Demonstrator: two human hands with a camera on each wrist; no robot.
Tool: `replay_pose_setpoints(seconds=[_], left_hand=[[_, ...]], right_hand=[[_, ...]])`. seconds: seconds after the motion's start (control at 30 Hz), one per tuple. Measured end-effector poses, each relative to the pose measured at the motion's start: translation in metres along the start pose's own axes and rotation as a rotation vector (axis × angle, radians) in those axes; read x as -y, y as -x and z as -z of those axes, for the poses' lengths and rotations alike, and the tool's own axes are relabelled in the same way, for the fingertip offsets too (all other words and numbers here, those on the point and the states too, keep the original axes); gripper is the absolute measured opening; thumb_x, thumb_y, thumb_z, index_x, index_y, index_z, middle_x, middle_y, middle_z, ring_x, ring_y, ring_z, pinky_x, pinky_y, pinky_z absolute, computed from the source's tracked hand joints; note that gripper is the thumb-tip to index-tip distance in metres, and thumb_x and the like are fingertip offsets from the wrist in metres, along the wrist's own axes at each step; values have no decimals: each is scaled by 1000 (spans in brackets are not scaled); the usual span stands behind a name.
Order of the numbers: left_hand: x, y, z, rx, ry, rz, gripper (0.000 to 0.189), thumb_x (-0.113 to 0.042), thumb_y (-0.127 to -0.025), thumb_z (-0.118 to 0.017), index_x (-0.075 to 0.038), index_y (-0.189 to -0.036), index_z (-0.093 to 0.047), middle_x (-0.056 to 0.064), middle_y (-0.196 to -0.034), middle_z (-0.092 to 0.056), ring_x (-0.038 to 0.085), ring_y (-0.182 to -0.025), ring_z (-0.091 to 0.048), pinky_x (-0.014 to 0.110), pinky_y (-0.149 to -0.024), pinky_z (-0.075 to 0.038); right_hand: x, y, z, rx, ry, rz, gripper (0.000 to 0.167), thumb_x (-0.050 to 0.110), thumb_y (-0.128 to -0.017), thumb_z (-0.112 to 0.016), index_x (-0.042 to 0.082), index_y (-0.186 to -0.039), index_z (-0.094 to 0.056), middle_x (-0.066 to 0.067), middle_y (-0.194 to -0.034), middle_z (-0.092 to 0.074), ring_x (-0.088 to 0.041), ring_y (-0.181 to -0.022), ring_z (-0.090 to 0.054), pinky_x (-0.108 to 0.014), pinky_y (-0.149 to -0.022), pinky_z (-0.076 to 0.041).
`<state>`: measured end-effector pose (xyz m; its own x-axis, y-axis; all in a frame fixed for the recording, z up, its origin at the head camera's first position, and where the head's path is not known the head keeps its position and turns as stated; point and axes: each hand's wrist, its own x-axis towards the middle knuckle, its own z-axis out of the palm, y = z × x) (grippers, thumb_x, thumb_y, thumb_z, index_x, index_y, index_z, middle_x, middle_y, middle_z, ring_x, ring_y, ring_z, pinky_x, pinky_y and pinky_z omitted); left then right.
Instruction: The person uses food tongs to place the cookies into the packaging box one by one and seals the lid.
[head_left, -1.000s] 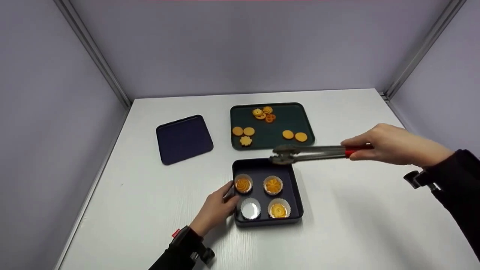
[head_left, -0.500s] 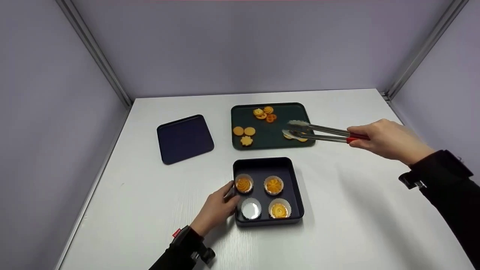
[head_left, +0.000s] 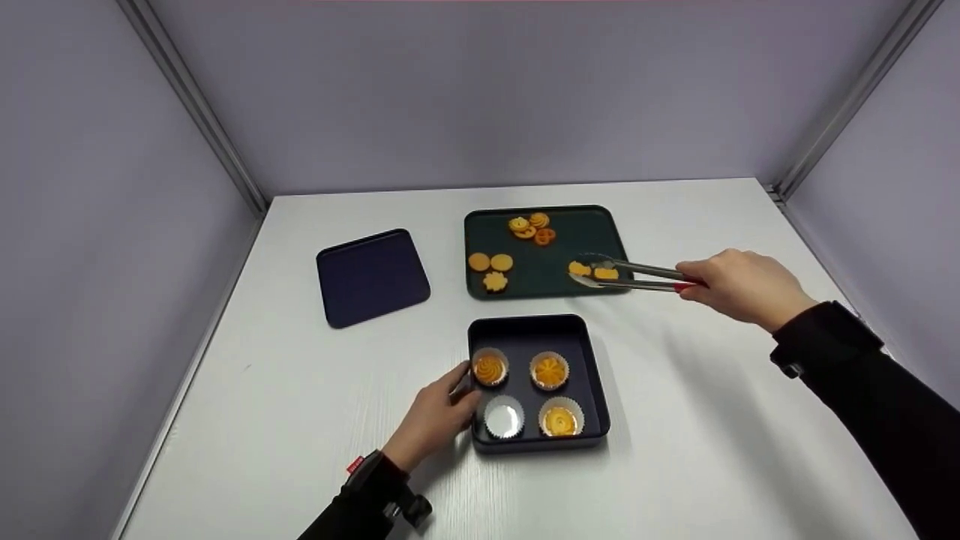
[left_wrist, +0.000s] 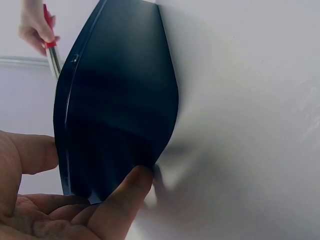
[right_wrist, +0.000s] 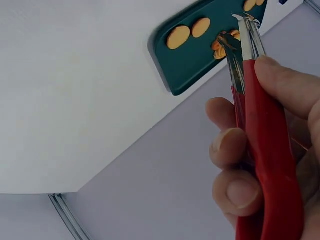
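My left hand (head_left: 435,416) holds the left wall of a deep dark-blue square baking pan (head_left: 525,337), thumb at the rim and a fingertip against the outside in the left wrist view. Inside stand paper cups: two with orange-brown cookies (head_left: 490,370), one with a yellow cookie (head_left: 560,423) and an empty one (head_left: 503,418) at front left. The right hand (head_left: 739,286) grips red-handled metal tongs (head_left: 651,285). Their spread tips overlap two round biscuits (head_left: 606,274) at the front right of the green tray (head_left: 540,277), partly covering them in the head view.
Two round biscuits (head_left: 502,262) and a flower-shaped one (head_left: 495,282) lie at the green tray's left. Toward its back is a cluster of cookies (head_left: 519,225) beside a pretzel (head_left: 545,236). A flat navy tray (head_left: 371,277) sits at left. Walls (head_left: 480,97) enclose the white table.
The right hand has carried the tongs from above the pan's back edge away to the green tray, then lowered them over the two right biscuits. My left hand stays put.
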<state>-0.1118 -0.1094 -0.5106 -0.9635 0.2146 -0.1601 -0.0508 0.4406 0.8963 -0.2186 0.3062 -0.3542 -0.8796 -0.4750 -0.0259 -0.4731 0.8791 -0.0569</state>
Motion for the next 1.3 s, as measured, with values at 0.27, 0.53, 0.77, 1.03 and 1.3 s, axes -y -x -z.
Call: replay_pose_setpoints(seconds=[0.27, 0.53, 0.77, 1.03, 1.3], left_hand=[[1, 0, 0, 7, 14, -18, 65, -25, -103, -62, -1, -157, -37, 28, -155, -42, 42, -136, -49, 35, -89, -59], [1, 0, 1, -1, -16, -17, 64, -27, -103, -62, -1, -157, -38, 26, -155, -43, 41, -140, -46, 45, -102, -52], [1, 0, 1, 0, -12, -16, 64, -26, -103, -62, -2, -157, -38, 26, -155, -43, 41, -140, -45, 42, -99, -55], [0, 0, -1, 14, 49, 5, 65, -23, -103, -61, -1, -158, -35, 28, -156, -40, 41, -137, -49, 34, -87, -60], [0, 1, -2, 20, 78, 20, 65, -22, -102, -61, -3, -159, -35, 27, -158, -38, 38, -133, -54, 30, -82, -60]], right_hand=[[1, -9, -14, -16, 26, -3, 19, 21, -94, -75, 18, -83, -60, 5, -66, -56, -16, -60, -49, -33, -51, -36], [1, -12, -23, -72, 70, 18, 14, 16, -90, -79, 11, -91, -66, -3, -73, -66, -22, -63, -60, -40, -52, -47], [-1, -16, -31, -87, 90, 23, 15, 16, -90, -79, 10, -89, -66, -6, -73, -67, -26, -64, -62, -42, -51, -50], [-2, -18, -33, -81, 125, 22, 13, 16, -92, -76, 10, -90, -64, -6, -75, -69, -28, -66, -63, -44, -52, -50], [-5, -18, -34, -121, 106, 30, 16, 14, -91, -77, 12, -84, -63, -2, -73, -68, -26, -62, -59, -44, -50, -47]])
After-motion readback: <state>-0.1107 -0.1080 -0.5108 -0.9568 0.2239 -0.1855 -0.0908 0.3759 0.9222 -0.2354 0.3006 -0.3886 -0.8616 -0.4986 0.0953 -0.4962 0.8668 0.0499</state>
